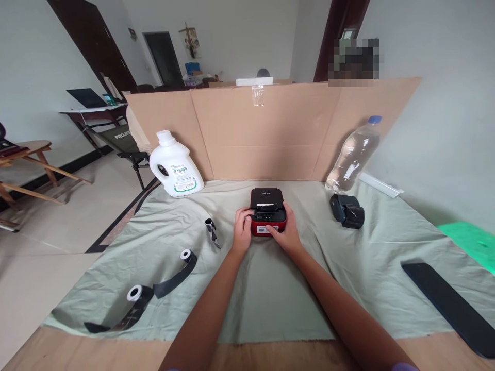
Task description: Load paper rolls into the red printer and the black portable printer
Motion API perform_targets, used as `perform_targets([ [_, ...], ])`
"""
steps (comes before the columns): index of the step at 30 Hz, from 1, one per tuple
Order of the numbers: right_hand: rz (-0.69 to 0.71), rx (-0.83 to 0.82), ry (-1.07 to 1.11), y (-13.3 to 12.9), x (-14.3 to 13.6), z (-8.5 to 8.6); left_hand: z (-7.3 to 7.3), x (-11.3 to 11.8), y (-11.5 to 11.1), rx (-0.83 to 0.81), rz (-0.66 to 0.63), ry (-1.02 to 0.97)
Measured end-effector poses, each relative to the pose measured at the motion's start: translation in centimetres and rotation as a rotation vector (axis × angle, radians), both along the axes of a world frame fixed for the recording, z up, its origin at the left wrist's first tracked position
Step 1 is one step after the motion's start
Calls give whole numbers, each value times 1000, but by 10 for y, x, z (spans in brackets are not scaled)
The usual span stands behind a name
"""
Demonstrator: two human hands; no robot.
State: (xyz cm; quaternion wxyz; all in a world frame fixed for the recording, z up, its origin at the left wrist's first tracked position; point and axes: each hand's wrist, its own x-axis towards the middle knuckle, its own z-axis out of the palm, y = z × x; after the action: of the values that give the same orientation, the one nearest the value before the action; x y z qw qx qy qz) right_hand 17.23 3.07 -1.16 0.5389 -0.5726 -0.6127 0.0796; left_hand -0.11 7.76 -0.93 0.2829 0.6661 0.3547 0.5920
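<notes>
A small black-and-red box-shaped device, seemingly a label printer [266, 198], rests on the cloth in front of me. My left hand [242, 232] is closed against its left side, the fingers at the edge of the lid. On the opposite side my right hand [288, 231] grips the body, its thumb on the white sticker at the front. A dark strip lies across the printer's middle. To the left of the hands is a short black roll [211, 226]. Farther left are two black rolls with white cores, a smaller roll [189, 260] and a larger roll [141, 298], both partly unwound.
A white detergent jug [180, 167] stands back left and a large clear bottle [353, 154] back right, before a cardboard screen [266, 134]. A black device with a roll [347, 210] and a long black slab [450, 304] lie right. A person's head, blurred, shows behind the screen.
</notes>
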Motion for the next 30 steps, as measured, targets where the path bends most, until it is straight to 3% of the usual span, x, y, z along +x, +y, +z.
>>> perform_targets([
  [9, -7, -47, 18, 1, 0, -2, 3, -6, -7, 50, 32, 39],
  [14, 51, -19, 27, -3, 4, 8, 2, -6, -8, 53, 36, 44],
  [19, 59, -138, -6, 20, 27, 45, 2, -5, -7, 46, 15, 17],
  [22, 100, -321, -283, 53, 36, 79, 4, -5, -8, 37, 2, 6],
  [25, 292, -531, -651, 87, 30, 104, 6, -4, -10, 24, 1, 0],
  [30, 386, -744, -882, 121, 2, 112, 8, -5, -11, 10, -14, -7],
])
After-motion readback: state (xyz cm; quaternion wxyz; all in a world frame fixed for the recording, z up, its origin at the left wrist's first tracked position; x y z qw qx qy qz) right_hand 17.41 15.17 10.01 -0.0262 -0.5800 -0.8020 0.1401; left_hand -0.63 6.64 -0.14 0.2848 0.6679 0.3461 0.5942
